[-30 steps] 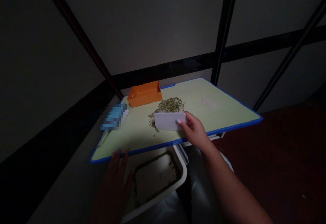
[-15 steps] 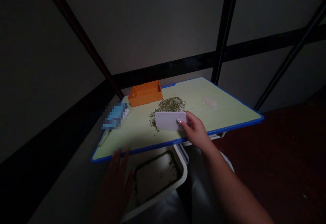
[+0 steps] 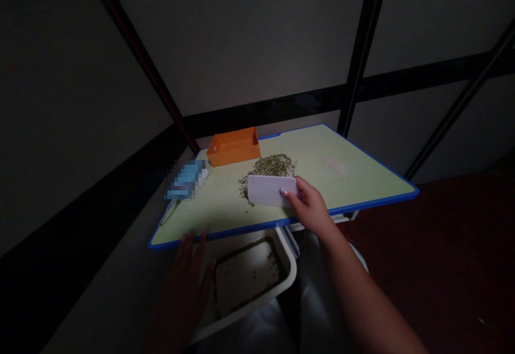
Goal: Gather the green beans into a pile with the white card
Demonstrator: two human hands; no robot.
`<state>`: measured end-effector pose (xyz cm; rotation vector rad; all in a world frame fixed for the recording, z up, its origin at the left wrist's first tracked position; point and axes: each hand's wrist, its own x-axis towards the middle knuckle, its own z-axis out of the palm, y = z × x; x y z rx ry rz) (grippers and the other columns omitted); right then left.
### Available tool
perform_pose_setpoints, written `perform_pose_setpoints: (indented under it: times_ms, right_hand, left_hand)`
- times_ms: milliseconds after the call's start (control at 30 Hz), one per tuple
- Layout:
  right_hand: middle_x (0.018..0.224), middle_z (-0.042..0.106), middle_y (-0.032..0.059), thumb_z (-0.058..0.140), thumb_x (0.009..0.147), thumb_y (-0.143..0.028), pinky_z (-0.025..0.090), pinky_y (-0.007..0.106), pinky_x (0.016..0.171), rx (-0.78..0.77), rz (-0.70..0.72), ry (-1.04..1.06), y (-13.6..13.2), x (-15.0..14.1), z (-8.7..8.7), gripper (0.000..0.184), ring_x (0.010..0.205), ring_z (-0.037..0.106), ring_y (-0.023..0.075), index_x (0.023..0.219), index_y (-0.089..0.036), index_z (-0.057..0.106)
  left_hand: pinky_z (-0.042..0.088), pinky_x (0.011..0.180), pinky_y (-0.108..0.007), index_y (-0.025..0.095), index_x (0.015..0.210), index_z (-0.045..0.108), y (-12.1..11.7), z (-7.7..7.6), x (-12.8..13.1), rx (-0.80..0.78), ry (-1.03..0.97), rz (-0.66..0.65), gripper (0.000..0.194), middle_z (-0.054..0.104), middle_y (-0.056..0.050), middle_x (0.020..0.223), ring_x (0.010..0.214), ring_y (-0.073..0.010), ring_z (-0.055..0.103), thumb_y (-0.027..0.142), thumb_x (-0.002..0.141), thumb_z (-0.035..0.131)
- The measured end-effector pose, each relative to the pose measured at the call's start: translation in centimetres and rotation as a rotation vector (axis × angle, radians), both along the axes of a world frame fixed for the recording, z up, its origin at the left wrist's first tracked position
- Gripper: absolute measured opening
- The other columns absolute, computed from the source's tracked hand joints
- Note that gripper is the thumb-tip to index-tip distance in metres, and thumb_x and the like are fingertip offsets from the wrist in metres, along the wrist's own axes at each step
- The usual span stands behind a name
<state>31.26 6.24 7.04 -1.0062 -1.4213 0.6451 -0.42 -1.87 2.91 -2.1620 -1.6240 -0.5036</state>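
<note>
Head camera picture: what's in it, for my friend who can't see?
A right hand holds a flat white piece at the near side of scattered greenish grains on a pale, blue-edged board. The left hand is at the board's near edge; an orange tray stands far left.

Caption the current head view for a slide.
Right hand holding a white scraper by green grains on a blue-edged tabletop, orange tray at left.
</note>
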Motion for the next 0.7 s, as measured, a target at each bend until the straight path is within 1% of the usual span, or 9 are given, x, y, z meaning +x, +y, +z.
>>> perform_pose_setpoints:
  times_ms: [100, 267, 500, 700]
  right_hand:
    - [0.079, 0.064, 0.0005, 0.056, 0.088, -0.031, 0.042, 0.027, 0.064, 0.002, -0.005, -0.006, 0.00, -0.01, -0.07, 0.009, 0.073, 0.058, 0.0182, 0.087, -0.022, 0.057]
    - [0.078, 0.064, 0.0006, 0.056, 0.088, -0.031, 0.041, 0.027, 0.062, 0.004, -0.013, -0.021, 0.01, -0.02, -0.15, 0.009, 0.071, 0.058, 0.0181, 0.087, -0.022, 0.057]
    - [0.080, 0.064, 0.0009, 0.055, 0.089, -0.032, 0.041, 0.027, 0.063, 0.010, -0.025, -0.028, 0.05, -0.03, -0.13, 0.009, 0.073, 0.058, 0.0188, 0.088, -0.022, 0.057]
    - [0.075, 0.061, -0.0005, 0.055, 0.089, -0.032, 0.040, 0.026, 0.062, -0.006, -0.053, -0.036, -0.02, 0.00, -0.03, 0.010, 0.070, 0.056, 0.0180, 0.085, -0.022, 0.056]
  left_hand:
    - [0.045, 0.111, -0.047, 0.023, 0.152, 0.027, -0.04, 0.07, -0.04, -0.018, 0.000, 0.006, 0.061, 0.033, -0.014, 0.160, 0.146, -0.0278, 0.034, 0.037, 0.093, 0.039]
    - [0.045, 0.110, -0.047, 0.021, 0.150, 0.031, 0.02, 0.03, 0.04, -0.024, 0.001, 0.008, 0.060, 0.036, -0.016, 0.158, 0.146, -0.0282, 0.036, 0.038, 0.094, 0.037]
    - [0.043, 0.112, -0.048, 0.024, 0.152, 0.027, 0.09, -0.18, -0.16, -0.019, -0.021, -0.007, 0.062, 0.031, -0.013, 0.161, 0.147, -0.0282, 0.033, 0.037, 0.093, 0.038]
    - [0.044, 0.112, -0.045, 0.023, 0.151, 0.030, 0.10, -0.12, -0.13, -0.003, -0.009, -0.005, 0.059, 0.036, -0.015, 0.159, 0.147, -0.0268, 0.035, 0.035, 0.094, 0.036]
